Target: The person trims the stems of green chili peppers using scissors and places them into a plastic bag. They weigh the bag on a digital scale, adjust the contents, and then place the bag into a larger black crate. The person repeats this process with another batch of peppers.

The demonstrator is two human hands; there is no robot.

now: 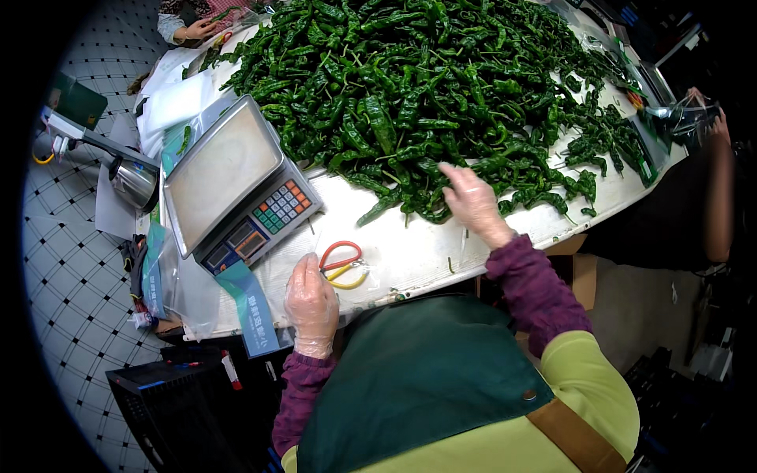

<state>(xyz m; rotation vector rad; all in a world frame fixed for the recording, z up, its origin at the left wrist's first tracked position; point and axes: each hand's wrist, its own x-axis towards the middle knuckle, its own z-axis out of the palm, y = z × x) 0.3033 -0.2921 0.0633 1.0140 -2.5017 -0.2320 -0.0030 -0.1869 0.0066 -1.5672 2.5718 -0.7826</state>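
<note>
A large heap of wrinkled green peppers [378,100] covers much of the white table [414,254]. At the heap's near edge is my right hand [476,204], in a clear plastic glove, with thumb and forefinger apart and no pepper seen between them. My left hand [311,298], gloved the same way, is raised by the table's near edge with its fingers together; whether it pinches anything is hidden. Just right of it lies a pair of snips [343,266] with one red and one yellow handle. A digital weighing scale [227,171] stands to the left, its pan bare.
Clear plastic bags [189,301] with a printed blue-green band hang over the left table edge. White sheets [177,100] and a steel kettle [135,182] are farther left. A black crate [177,408] stands below. Co-workers' hands show at far left [201,29] and right [718,127].
</note>
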